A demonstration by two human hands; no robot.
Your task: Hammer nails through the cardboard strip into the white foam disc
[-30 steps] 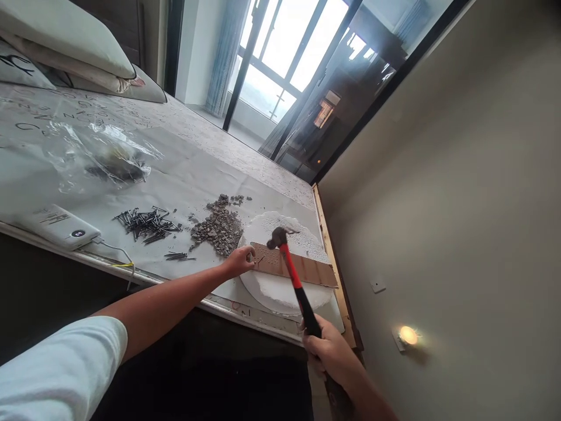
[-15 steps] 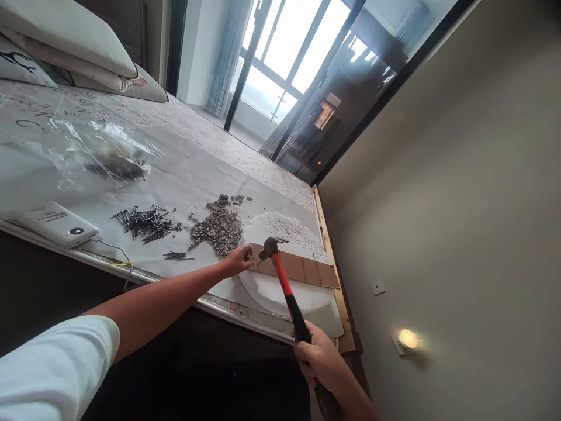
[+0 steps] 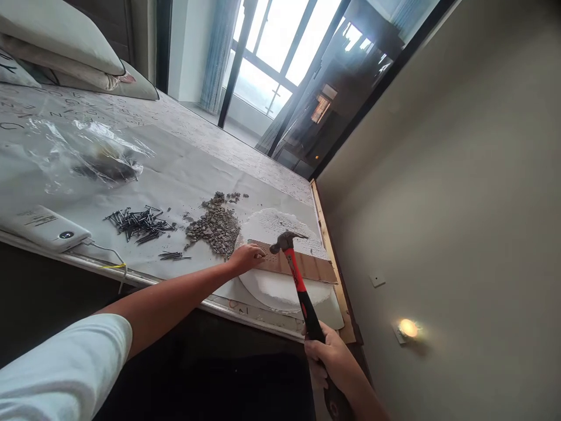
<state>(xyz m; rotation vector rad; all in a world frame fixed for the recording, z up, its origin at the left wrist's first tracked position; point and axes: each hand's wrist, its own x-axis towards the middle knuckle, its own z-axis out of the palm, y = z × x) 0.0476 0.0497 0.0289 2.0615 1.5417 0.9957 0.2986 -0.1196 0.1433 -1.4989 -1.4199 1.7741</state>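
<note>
My right hand is wrapped round the black lower grip of a claw hammer, which has a red and black handle. The dark hammer head is raised just above and to the right of my left fingertips. My left hand rests at the left end of a brown wooden board, thumb and fingers pinched together; whatever is between them is too small to make out. Small dark marks dot the board near those fingers. The board lies across a white foam slab with a rough, crumbly surface.
Left of the foam lie a heap of grey gravel, a pile of nails and a few separate nails. A white power bank with a cable and a clear plastic bag lie farther left. A wall stands at the right.
The hammer and my right hand have moved a little to the right. My left fingers, more curled before, now stretch farther right over the board. The view has shifted slightly.
</note>
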